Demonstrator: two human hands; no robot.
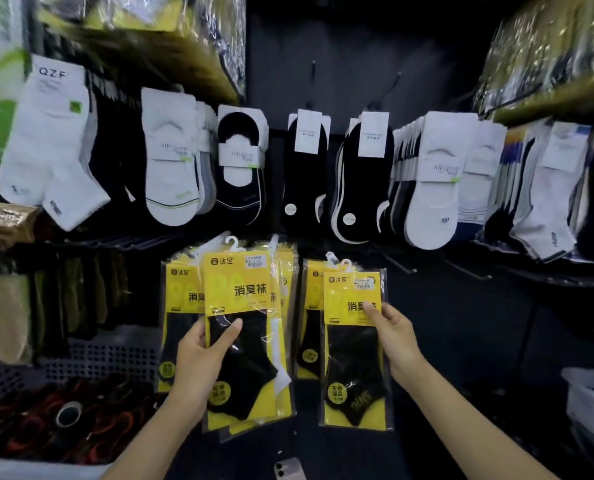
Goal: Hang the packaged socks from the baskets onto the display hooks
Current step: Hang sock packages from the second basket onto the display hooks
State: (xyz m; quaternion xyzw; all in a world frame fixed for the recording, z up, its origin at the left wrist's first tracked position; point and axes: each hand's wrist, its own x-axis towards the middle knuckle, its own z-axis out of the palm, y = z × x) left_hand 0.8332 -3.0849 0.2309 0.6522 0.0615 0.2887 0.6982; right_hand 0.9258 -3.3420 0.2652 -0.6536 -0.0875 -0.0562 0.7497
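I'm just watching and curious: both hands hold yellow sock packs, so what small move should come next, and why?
Probably move the right hand and its yellow packs rightward and slide their white hangers onto the bare hook there. That hook looks free and nearest, while the left hand holds a second stack to hang afterwards.

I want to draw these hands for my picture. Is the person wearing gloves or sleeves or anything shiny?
No gloves: the left hand and right hand are both bare. No sleeves show either, right down to the picture's bottom edge. I see no watch, bracelet or ring.
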